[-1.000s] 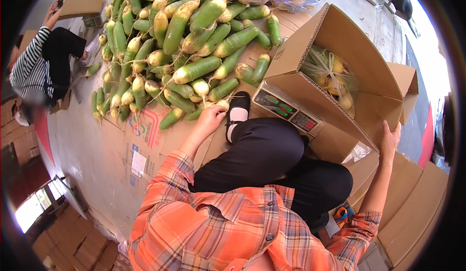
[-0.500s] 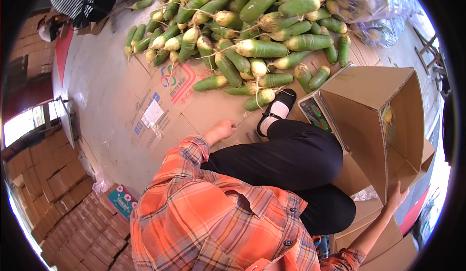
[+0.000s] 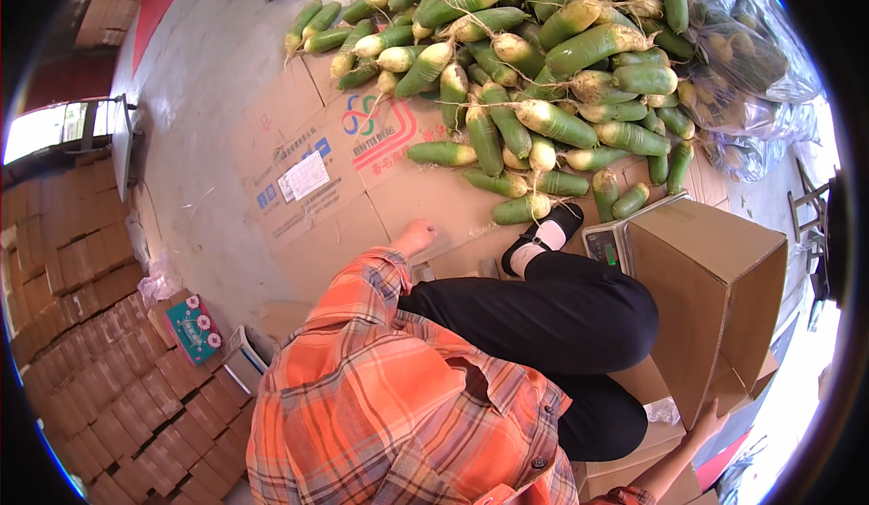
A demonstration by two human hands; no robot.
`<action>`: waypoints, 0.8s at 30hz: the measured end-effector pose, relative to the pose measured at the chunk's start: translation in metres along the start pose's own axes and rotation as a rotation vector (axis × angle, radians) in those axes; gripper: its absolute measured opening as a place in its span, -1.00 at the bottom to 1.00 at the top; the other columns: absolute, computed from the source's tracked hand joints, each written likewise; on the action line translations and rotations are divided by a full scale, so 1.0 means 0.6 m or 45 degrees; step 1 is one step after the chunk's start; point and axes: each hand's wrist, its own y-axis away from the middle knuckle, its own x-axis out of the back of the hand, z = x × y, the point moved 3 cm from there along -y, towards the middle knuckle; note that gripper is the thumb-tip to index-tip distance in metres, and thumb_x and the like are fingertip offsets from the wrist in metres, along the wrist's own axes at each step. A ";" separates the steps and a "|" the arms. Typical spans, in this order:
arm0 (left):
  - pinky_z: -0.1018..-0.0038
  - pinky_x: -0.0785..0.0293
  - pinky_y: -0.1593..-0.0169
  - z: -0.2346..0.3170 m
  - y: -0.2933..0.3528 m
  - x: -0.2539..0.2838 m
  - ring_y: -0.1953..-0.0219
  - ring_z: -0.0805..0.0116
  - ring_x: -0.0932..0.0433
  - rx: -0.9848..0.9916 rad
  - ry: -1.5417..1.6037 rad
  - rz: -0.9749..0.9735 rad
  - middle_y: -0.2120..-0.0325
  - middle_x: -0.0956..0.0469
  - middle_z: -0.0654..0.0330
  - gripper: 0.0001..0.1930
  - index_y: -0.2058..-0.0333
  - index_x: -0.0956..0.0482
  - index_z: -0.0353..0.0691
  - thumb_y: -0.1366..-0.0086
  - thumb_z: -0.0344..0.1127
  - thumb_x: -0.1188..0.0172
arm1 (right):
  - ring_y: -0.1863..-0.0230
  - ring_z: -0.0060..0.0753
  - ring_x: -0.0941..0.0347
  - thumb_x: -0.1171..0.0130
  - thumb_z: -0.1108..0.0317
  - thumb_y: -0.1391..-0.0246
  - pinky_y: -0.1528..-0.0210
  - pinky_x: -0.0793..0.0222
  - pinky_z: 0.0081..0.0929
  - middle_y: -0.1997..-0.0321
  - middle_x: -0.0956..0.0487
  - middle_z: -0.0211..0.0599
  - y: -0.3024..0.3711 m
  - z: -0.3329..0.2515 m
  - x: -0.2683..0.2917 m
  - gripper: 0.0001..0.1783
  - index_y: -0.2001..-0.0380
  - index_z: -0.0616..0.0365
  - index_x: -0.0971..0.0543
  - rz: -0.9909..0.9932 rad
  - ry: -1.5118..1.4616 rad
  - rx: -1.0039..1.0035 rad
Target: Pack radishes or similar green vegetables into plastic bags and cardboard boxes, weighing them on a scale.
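cardboard box (image 3: 715, 297) at 3 o'clock sits on the scale (image 3: 608, 241), your right hand (image 3: 708, 419) gripping its lower edge; left hand (image 3: 418, 233) presses the flattened cardboard (image 3: 362, 188), closed. steady the box next.

One head-worn fisheye camera looks steeply down from close above the person's orange plaid shirt (image 3: 398, 414). It faces the flattened cardboard (image 3: 362, 170) on the floor.

Box (image 3: 715, 297) right, radishes (image 3: 543, 61) ahead
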 end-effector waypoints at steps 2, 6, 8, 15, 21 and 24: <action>0.29 -0.40 0.19 -0.010 0.001 -0.004 0.32 0.06 -0.50 -0.007 0.070 0.010 0.44 -0.54 -0.01 -0.77 0.44 -0.59 -0.20 0.01 -0.21 -0.07 | 0.08 -0.25 -0.35 -0.10 0.31 0.03 0.03 -0.25 -0.41 0.03 -0.41 -0.09 0.006 -0.008 0.000 -0.47 0.00 0.35 -0.30 0.018 0.037 0.003; 0.28 -0.40 0.20 -0.005 -0.013 0.011 0.32 0.06 -0.50 0.081 0.144 -0.014 0.44 -0.53 0.00 -0.76 0.43 -0.59 -0.18 0.00 -0.21 -0.04 | 0.06 -0.21 -0.34 -0.10 0.31 0.04 0.02 -0.25 -0.39 0.03 -0.41 -0.06 0.004 -0.002 0.003 -0.46 -0.01 0.36 -0.30 0.070 0.215 0.058; 0.27 -0.40 0.20 -0.003 -0.016 0.025 0.32 0.05 -0.50 0.016 0.101 0.024 0.43 -0.53 0.00 -0.76 0.42 -0.59 -0.17 -0.01 -0.20 -0.03 | 0.05 -0.19 -0.34 -0.10 0.31 0.04 0.01 -0.24 -0.38 0.03 -0.40 -0.05 0.005 -0.007 0.001 -0.46 0.00 0.36 -0.30 0.066 0.190 0.054; 0.30 -0.40 0.18 0.021 -0.029 0.040 0.30 0.06 -0.50 0.043 0.115 0.004 0.41 -0.53 -0.01 -0.75 0.40 -0.59 -0.18 -0.02 -0.20 -0.03 | 0.03 -0.10 -0.32 -0.11 0.27 0.07 -0.02 -0.22 -0.33 0.02 -0.39 0.04 0.000 0.008 0.010 -0.45 0.02 0.38 -0.33 0.080 0.225 0.128; 0.31 -0.40 0.15 0.025 -0.037 0.043 0.29 0.08 -0.50 0.105 0.221 0.015 0.41 -0.55 0.01 -0.78 0.40 -0.59 -0.17 -0.02 -0.25 -0.05 | -0.01 0.01 -0.29 -0.14 0.20 0.10 -0.05 -0.19 -0.27 0.01 -0.37 0.09 0.008 -0.016 0.003 -0.38 0.00 0.37 -0.31 0.069 0.343 0.085; 0.31 -0.42 0.26 0.030 -0.049 0.053 0.41 0.17 -0.52 -0.046 0.137 0.169 0.51 -0.54 0.01 -0.79 0.35 -0.57 -0.21 -0.06 -0.28 -0.07 | 0.00 -0.01 -0.30 -0.14 0.20 0.09 -0.05 -0.20 -0.28 0.00 -0.37 0.08 -0.004 0.001 0.006 -0.39 0.00 0.36 -0.32 0.071 0.352 0.079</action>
